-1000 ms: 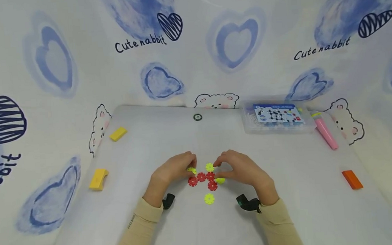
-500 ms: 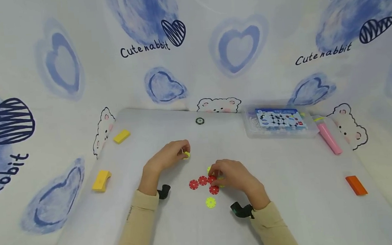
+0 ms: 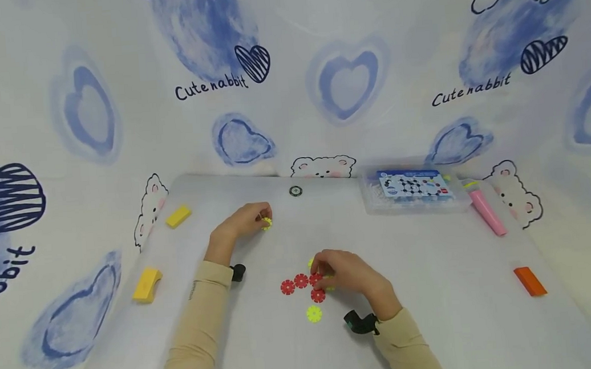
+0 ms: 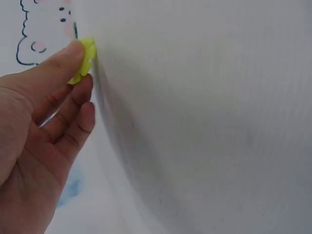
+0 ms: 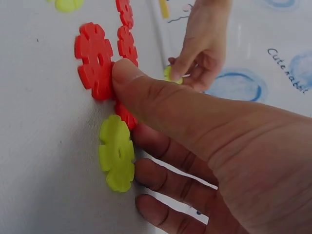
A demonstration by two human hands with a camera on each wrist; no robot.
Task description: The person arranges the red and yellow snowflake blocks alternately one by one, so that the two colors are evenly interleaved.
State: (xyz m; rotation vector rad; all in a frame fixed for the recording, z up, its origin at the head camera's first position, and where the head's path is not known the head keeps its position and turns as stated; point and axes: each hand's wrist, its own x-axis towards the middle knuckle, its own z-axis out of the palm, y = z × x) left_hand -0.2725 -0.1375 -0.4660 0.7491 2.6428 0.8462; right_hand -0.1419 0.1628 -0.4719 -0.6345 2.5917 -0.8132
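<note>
My left hand (image 3: 246,219) pinches a lime-yellow notched disc (image 4: 89,57) between thumb and fingers, held off toward the back left. Several flat red notched discs (image 3: 288,287) lie in a bent row at the table's middle. Over the row's right end, my right hand (image 3: 345,269) has its thumb and fingers around a red disc (image 5: 126,116), partly hidden by the thumb. Beside those fingertips is another lime-yellow disc (image 5: 117,153). One more lime disc (image 3: 313,313) lies in front of the row, and another (image 3: 310,262) peeks out behind the right hand.
Toward the back right are a clear plastic box (image 3: 415,199) with a printed card and a pink tube (image 3: 488,212). An orange block (image 3: 530,281) lies at right. Yellow blocks (image 3: 147,285) line the left edge. A small dark ring (image 3: 295,191) sits at the back.
My left hand has carried its lime disc away from the row, back and to the left. The right hand has moved in and its fingers have come together over the right-end red disc.
</note>
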